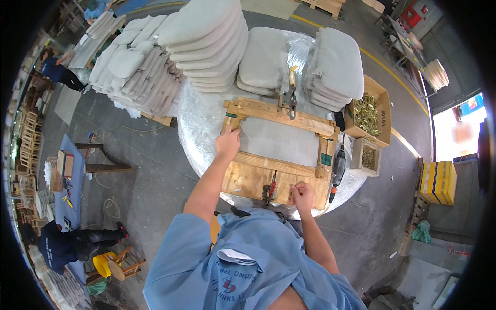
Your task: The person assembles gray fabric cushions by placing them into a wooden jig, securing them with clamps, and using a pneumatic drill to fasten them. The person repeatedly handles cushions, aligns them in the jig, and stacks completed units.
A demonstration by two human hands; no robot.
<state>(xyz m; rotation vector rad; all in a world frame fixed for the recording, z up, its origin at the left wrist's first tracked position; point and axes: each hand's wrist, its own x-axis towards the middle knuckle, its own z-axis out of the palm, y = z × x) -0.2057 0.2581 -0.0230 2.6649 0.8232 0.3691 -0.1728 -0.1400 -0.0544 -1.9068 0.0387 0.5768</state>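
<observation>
A wooden jig [250,160] lies on the plastic-wrapped table, with a flat grey upholstered panel [281,140] framed inside its bars. My left hand [228,143] grips the jig's left bar, fingertips by the panel's left edge. Low over the jig's near right part, my right hand [302,195] is closed in a pinch; whatever sits between the fingertips is too small to make out. Just left of it stands a toggle clamp with a red handle [272,185]. A second toggle clamp [292,95] with a yellowish handle is at the far bar.
A power screwdriver [338,168] lies right of the jig. Beyond it are a cardboard box of brass-coloured hardware [386,116] and a smaller bin [357,155]. Stacks of grey seat pads [209,46] crowd the far side. Two people [62,245] are at the left.
</observation>
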